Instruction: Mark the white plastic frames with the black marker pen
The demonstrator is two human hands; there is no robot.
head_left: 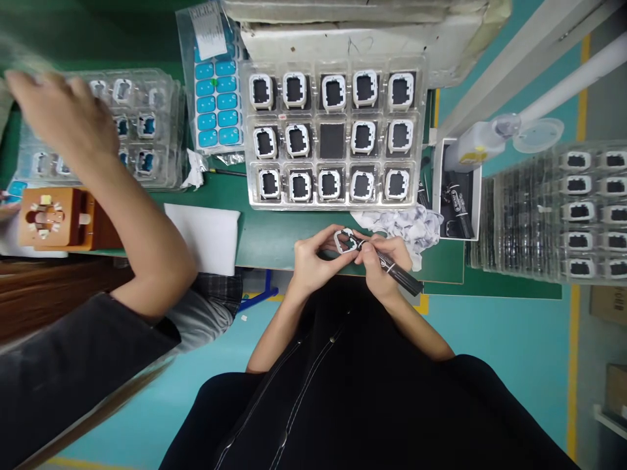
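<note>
My left hand (316,261) grips a small white square frame (344,241) with rounded corners, held just above the bench's front edge. In my right hand (386,264) is a black marker pen (400,276), slanting down to the right. Its tip end meets the frame's right side; whether it touches the surface I cannot tell. Beyond my hands lies a clear plastic tray (313,204) with several similar white frames in its pockets. One pocket (332,141) in the middle row holds no frame. Crumpled white paper (411,225) lies close to my right hand.
A co-worker's arm (147,241) reaches over another tray (166,98) at left, by an orange fixture (53,219). A bag of blue parts (218,104) and a white cloth (206,238) lie between us. At right stand a white box (477,196) with markers and stacked trays (529,215).
</note>
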